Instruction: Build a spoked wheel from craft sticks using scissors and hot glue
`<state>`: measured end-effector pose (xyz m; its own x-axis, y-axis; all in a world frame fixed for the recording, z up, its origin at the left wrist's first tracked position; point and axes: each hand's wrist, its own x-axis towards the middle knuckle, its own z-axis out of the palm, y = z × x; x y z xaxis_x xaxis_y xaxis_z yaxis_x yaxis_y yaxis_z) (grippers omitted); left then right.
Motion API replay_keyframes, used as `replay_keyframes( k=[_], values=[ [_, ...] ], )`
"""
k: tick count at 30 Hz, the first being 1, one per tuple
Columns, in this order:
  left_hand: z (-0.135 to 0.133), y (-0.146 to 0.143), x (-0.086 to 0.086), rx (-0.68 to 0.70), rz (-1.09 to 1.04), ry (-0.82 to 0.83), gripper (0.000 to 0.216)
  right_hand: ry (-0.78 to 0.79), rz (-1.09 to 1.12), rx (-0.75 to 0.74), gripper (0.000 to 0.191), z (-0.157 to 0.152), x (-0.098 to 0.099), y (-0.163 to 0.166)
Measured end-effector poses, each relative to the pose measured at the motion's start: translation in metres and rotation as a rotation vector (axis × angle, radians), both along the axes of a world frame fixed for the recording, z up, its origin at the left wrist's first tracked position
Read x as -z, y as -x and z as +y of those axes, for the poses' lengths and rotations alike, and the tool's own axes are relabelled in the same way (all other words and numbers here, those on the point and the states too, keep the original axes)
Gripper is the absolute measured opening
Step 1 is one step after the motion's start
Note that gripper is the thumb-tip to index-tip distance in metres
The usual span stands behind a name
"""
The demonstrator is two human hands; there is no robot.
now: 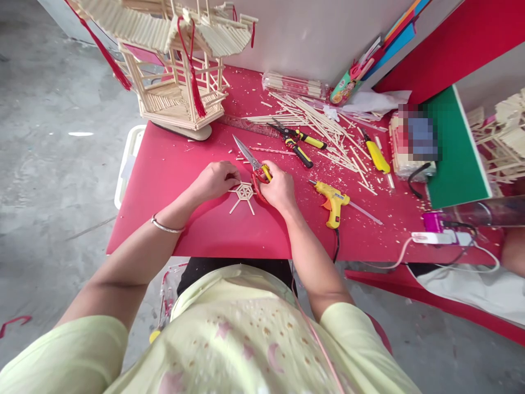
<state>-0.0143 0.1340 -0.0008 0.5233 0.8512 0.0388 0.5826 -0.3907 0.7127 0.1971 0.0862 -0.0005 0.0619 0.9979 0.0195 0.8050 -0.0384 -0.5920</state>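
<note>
On the red table lies a small hexagonal frame of thin wooden sticks (245, 191), shaped like a web with spokes sticking out. My left hand (216, 179) is closed, its fingertips pinched at the frame's upper left edge; the exact grip is hidden. Scissors (248, 155) with red and yellow handles are in my right hand (279, 189), just right of the frame. Their blades point away to the upper left and look nearly closed. A few short stick pieces lie beyond the frame, near the blades.
A stick-built pavilion (180, 104) with red tassels stands at the back left. Pliers (298, 143), loose sticks (315, 123), a yellow cutter (376, 156) and a yellow glue gun (334, 202) lie to the right. A power strip (441, 237) sits near the right edge, by another person's arm (513, 251).
</note>
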Motion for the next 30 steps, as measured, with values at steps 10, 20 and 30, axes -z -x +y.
replay_keyframes(
  k=[10, 20, 30],
  values=[
    [0.000, 0.000, 0.002, 0.006, 0.004, -0.017, 0.016, 0.009, -0.009, -0.003, 0.049, 0.000, 0.000, 0.000],
    [0.001, 0.003, -0.018, -0.219, -0.294, 0.100, 0.014, -0.190, 0.105, 0.013, 0.062, -0.032, -0.032, -0.012],
    [-0.019, -0.009, -0.044, -0.129, -0.903, 0.546, 0.046, -0.229, -0.120, -0.149, 0.066, -0.081, -0.056, 0.007]
  ],
)
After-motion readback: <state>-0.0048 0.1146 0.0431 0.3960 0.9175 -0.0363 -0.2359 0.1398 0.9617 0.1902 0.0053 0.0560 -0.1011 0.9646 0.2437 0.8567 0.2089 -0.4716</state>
